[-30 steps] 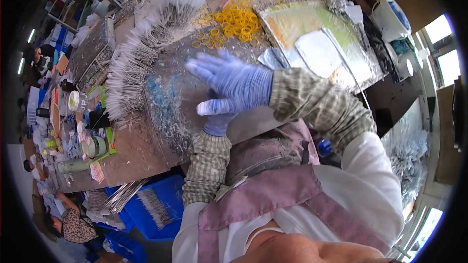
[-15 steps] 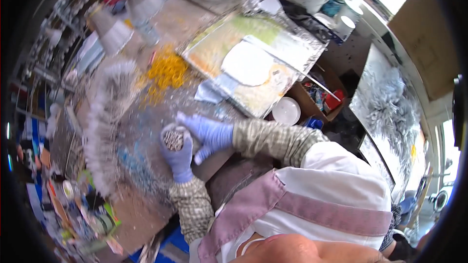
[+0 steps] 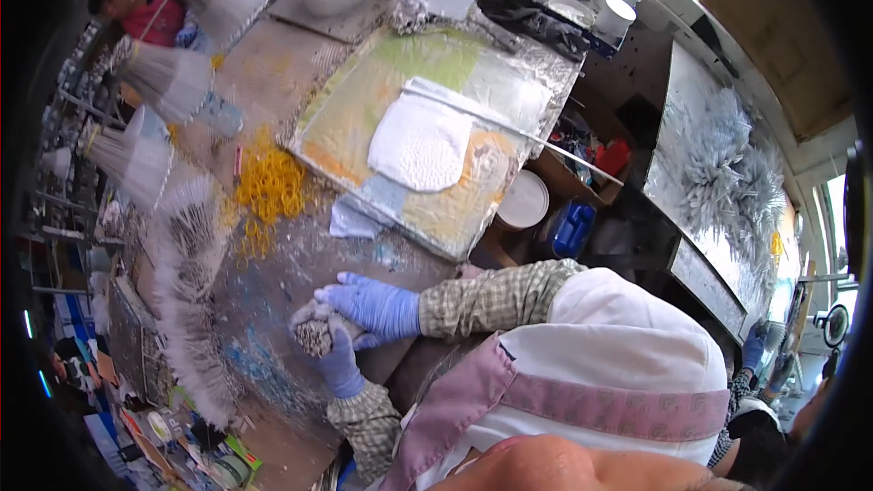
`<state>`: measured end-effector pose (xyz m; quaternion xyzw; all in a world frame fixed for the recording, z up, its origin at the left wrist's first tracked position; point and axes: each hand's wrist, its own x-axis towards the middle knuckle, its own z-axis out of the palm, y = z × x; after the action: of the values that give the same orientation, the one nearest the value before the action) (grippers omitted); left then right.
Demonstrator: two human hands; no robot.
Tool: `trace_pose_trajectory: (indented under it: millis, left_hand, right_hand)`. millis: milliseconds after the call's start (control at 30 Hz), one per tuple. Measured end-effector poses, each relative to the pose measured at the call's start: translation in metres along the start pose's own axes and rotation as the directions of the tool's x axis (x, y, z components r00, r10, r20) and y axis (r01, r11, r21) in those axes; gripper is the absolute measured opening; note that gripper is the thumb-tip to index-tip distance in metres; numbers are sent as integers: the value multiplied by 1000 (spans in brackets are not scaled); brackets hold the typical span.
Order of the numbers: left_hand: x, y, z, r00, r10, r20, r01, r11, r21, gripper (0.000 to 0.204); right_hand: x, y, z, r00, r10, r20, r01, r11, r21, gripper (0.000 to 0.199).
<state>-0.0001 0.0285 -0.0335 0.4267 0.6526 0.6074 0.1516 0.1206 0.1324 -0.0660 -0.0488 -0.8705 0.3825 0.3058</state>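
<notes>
From the head view, your left hand (image 3: pixel 341 365) and right hand (image 3: pixel 373 306), both in blue gloves, meet low over the table (image 3: pixel 273 55). Your fingers are clenched around a bundle of thin sticks (image 3: pixel 314 335), held upright with its cut ends facing up, just above the speckled tabletop. A fan of loose sticks (image 3: pixel 186 309) lies to your left, yellow rubber bands (image 3: pixel 268 186) farther up, and a foil-lined tray (image 3: pixel 536 82) beyond.
</notes>
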Motion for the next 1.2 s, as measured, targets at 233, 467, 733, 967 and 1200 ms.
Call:
trace_pose_trajectory:
  millis: [233, 467, 733, 967, 1200]
  left_hand:
    - [0, 22, 8, 998, -9, -58, 15, 994, 108, 33]
    - [5, 40, 22, 986, -14, -164, 58, 962, 267, 32]
    - [-1, 15, 13, 972, 27, -234, 46, 952, 301, 34]
    - [7, 22, 14, 975, 1, -222, 71, 946, 317, 38]
    - [4, 55, 32, 961, -118, -249, 183, 949, 255, 36]
  right_hand:
    - [7, -6, -16, 995, 70, 66, -77, 990, 116, 90]
    - [10, -9, -24, 990, 99, 99, -118, 968, 219, 95]
    - [9, -15, -36, 984, 122, 132, -153, 953, 262, 93]
    - [1, -21, -44, 937, 290, 195, -328, 923, 200, 100]
    - [-33, -37, -235, 968, 204, 148, -252, 791, 558, 66]
